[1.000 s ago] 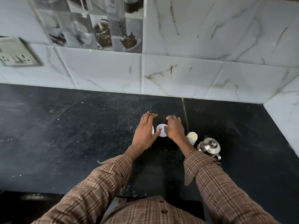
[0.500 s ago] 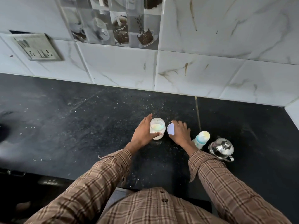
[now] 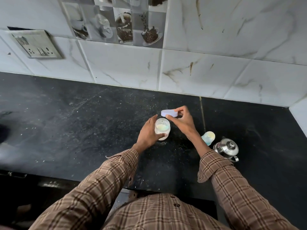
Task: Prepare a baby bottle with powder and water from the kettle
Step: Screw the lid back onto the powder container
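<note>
A small clear jar of white powder (image 3: 163, 128) stands open on the black counter (image 3: 83, 123). My left hand (image 3: 148, 133) grips the jar from its left side, thumb across the front. My right hand (image 3: 181, 121) pinches the jar's pale lilac lid (image 3: 169, 113) and holds it in the air just behind and right of the jar's mouth. The baby bottle (image 3: 208, 137), clear with a bluish collar, stands right of my right wrist. A small steel kettle (image 3: 226, 149) with a knobbed lid sits to the right of the bottle.
White marble-look wall tiles (image 3: 199, 68) rise behind the counter and at the right corner. A switch and socket plate (image 3: 37, 44) hangs on the wall at upper left. The counter's front edge (image 3: 66, 177) runs near my body.
The lid has come off the jar and my right hand has lifted it up and back. My left hand keeps its grip on the jar. The view has shifted left and closer.
</note>
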